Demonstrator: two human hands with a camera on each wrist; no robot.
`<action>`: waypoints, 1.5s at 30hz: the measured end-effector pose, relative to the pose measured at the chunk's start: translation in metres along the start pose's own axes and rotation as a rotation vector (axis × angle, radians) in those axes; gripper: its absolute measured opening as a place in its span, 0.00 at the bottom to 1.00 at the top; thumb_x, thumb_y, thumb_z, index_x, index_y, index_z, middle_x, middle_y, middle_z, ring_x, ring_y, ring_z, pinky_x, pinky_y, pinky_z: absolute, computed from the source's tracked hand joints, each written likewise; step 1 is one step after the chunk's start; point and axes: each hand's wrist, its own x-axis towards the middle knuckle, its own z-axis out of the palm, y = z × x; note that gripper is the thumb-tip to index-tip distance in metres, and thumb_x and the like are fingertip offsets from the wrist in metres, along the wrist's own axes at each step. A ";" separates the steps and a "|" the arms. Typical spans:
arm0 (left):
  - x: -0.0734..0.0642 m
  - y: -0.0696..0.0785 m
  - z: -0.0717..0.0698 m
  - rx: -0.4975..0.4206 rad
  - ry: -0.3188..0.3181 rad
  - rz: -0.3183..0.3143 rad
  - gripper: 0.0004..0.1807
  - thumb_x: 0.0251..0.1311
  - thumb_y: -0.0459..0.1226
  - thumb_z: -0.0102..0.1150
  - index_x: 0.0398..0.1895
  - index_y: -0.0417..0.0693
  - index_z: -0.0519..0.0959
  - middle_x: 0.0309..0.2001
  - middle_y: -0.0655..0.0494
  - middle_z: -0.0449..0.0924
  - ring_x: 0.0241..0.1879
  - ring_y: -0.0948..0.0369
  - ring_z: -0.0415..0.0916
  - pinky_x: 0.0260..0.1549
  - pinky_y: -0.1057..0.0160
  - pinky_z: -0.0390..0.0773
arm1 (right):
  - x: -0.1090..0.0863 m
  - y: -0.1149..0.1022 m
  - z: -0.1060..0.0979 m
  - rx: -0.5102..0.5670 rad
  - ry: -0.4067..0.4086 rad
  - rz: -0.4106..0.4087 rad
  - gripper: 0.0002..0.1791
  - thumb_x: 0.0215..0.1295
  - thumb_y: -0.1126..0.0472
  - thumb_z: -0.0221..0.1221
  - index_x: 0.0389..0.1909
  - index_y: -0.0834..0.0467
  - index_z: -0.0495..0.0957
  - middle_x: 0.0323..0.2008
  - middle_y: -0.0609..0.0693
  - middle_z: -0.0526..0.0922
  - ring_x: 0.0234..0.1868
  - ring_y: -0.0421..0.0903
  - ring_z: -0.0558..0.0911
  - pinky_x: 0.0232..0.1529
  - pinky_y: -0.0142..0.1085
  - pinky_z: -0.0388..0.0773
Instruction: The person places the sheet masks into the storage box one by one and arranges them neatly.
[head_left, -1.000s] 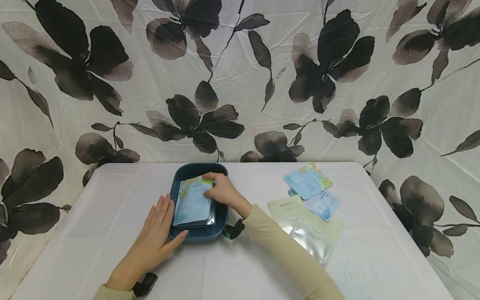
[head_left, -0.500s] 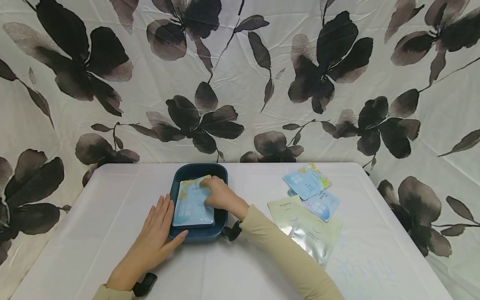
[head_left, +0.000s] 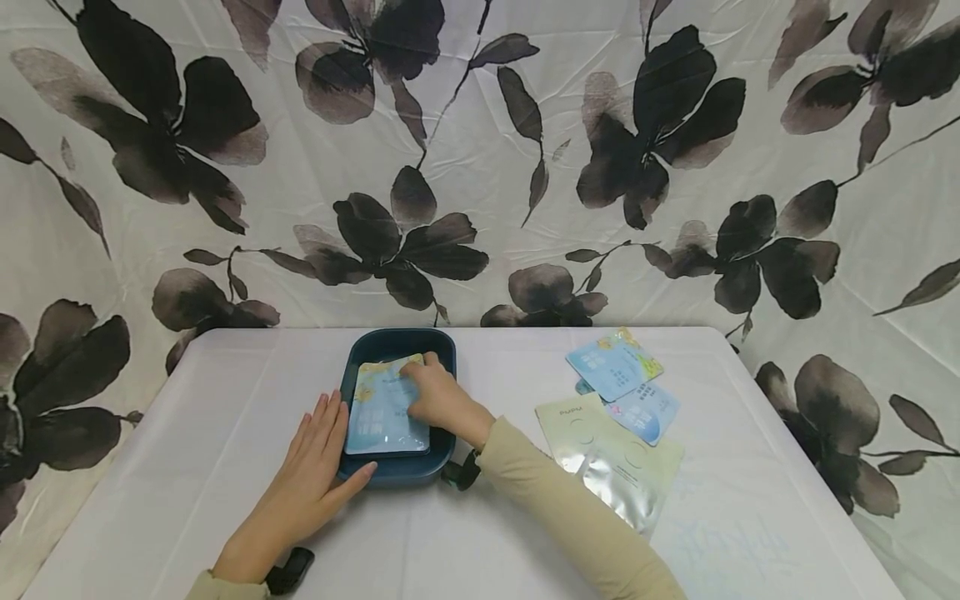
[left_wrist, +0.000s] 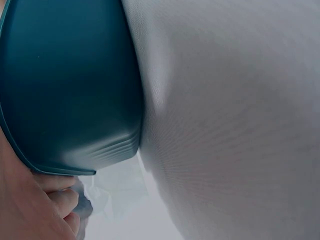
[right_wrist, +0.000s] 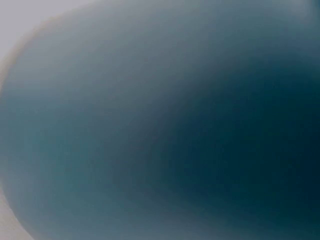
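Observation:
In the head view, a dark blue plastic box (head_left: 390, 475) stands at the table's back edge, left of centre. A light blue face mask packet (head_left: 382, 421) with yellow flowers lies flat inside it, on top of other packets. My right hand (head_left: 446, 400) reaches in over the right rim and holds that packet by its upper right part, fingers bent; some fingertips are hidden. Along the box's left side rests my left hand (head_left: 311, 475), fingers straight, thumb toward the near rim. The left wrist view shows the box's outer wall (left_wrist: 70, 85) close up. Only a blue-green blur fills the right wrist view.
To the right on the white table (head_left: 750, 500) lie two light blue packets (head_left: 611, 367), overlapping, and a larger pale green and silver mask packet (head_left: 607, 467), partly under the right sleeve (head_left: 570, 508). A floral curtain (head_left: 480, 167) hangs behind the table.
The top packet in the box has settled level over the stack, covering the dark edge that showed at its lower right. My right hand shifted slightly left and down; my left hand stayed put.

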 end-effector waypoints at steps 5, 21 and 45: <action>0.001 0.000 0.001 -0.013 -0.007 -0.004 0.50 0.68 0.54 0.55 0.76 0.28 0.45 0.79 0.41 0.31 0.78 0.48 0.27 0.73 0.52 0.28 | 0.001 0.000 0.004 -0.025 0.023 -0.011 0.33 0.49 0.71 0.67 0.61 0.61 0.77 0.72 0.70 0.54 0.67 0.64 0.67 0.55 0.46 0.77; 0.000 -0.001 0.000 -0.011 -0.009 0.004 0.49 0.69 0.54 0.54 0.76 0.27 0.46 0.79 0.40 0.32 0.78 0.46 0.28 0.73 0.51 0.28 | -0.007 0.000 0.021 -0.446 -0.153 -0.255 0.60 0.46 0.25 0.66 0.78 0.43 0.53 0.79 0.57 0.44 0.77 0.62 0.46 0.67 0.58 0.63; 0.001 -0.002 0.001 -0.005 -0.016 0.001 0.49 0.69 0.54 0.55 0.75 0.27 0.47 0.79 0.41 0.32 0.77 0.42 0.32 0.74 0.49 0.30 | -0.006 -0.004 0.022 -0.468 -0.194 -0.221 0.57 0.49 0.27 0.66 0.78 0.43 0.54 0.78 0.56 0.49 0.77 0.60 0.49 0.68 0.56 0.63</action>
